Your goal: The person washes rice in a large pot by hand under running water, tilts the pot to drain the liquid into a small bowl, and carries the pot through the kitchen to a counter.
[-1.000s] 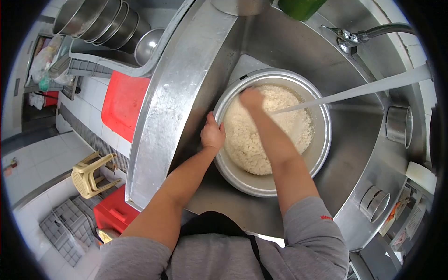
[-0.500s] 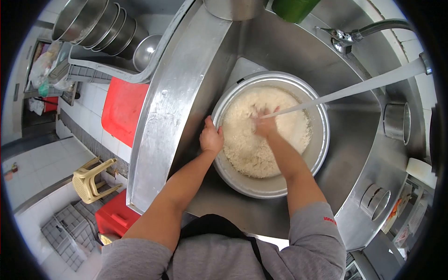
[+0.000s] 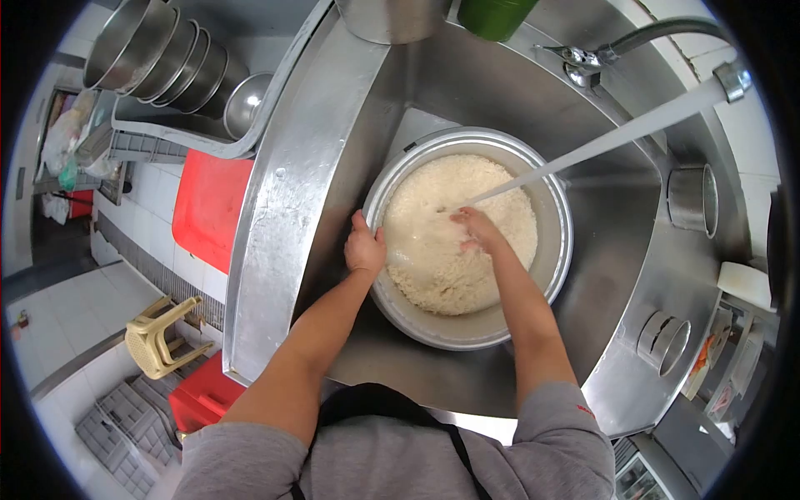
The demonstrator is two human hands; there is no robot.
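A round metal pot stands in the steel sink, holding pale rice and cloudy water. From the tap's spout a stream of water falls onto the rice near the middle. My left hand grips the pot's left rim, thumb and fingers around the edge. Over the rice, just below where the stream lands, my right hand has its fingers apart and slightly curled at the surface, with nothing visible in them.
Stacked metal pots and a bowl lie at the upper left. A metal container and a green one stand on the sink's back edge. Steel containers rest on the right ledge. A beige stool stands lower left.
My right hand has risen from within the rice and water to the surface, its fingers now clearer. My left hand stays on the rim. The whole view has shifted slightly.
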